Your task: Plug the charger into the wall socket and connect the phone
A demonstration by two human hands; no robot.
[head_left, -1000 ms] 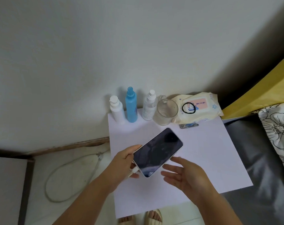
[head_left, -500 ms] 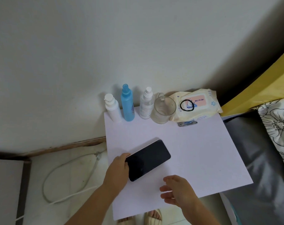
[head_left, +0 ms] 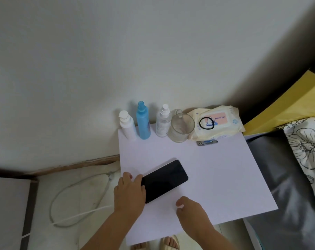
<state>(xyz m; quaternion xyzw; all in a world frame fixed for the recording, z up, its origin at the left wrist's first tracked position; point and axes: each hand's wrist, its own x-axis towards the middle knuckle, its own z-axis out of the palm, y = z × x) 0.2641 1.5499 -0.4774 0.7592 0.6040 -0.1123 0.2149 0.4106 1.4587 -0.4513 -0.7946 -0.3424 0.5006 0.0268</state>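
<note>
Setting the Phone Down Flat Beside the Cable

Resting screen-up on the white tabletop (head_left: 225,168), the phone (head_left: 164,180) lies at an angle, its far end aimed toward two o'clock. My left hand (head_left: 128,193) covers its near end at eight o'clock, fingers draped over the edge; I cannot tell whether they grip it or only steady it. I judge that end is kept at the tabletop's left side because the white cable (head_left: 81,214) comes up from the floor there, though the connector itself is hidden under my hand. My right hand (head_left: 191,210) hovers loose and empty just at five o'clock of the phone, touching nothing. No wall socket shows. Bottles, a glass cup (head_left: 181,128) and a wipes pack (head_left: 218,122) stand well apart at twelve o'clock.
</note>
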